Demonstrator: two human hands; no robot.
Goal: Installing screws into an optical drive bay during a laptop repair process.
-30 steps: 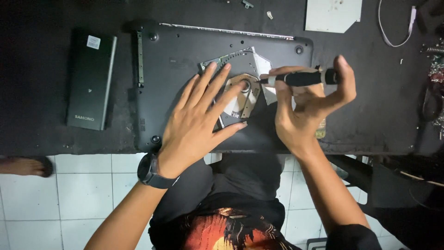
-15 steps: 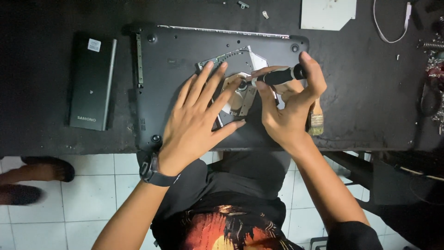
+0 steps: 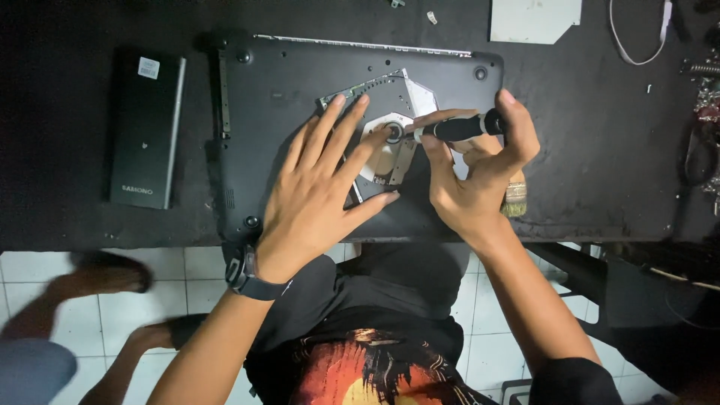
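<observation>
A black laptop base (image 3: 300, 82) lies bottom-up on the dark table. In an opening of its shell sits a silver optical drive (image 3: 390, 150). My left hand (image 3: 319, 191) rests flat with spread fingers on the shell and on the drive's left part. My right hand (image 3: 472, 180) grips a black-handled screwdriver (image 3: 457, 129), held almost level, its tip at the round hub in the drive's middle. A smartwatch is on my left wrist.
A black rectangular battery pack (image 3: 146, 127) lies to the left of the laptop. A paintbrush (image 3: 516, 199) shows behind my right hand. A white sheet (image 3: 534, 19) and a white cable (image 3: 637, 41) lie at the far edge. Another person's feet (image 3: 97, 277) stand on the white tiles at left.
My right hand moved left with the screwdriver, bringing its tip onto the drive's hub. My left hand stayed flat. The feet at left shifted to the right.
</observation>
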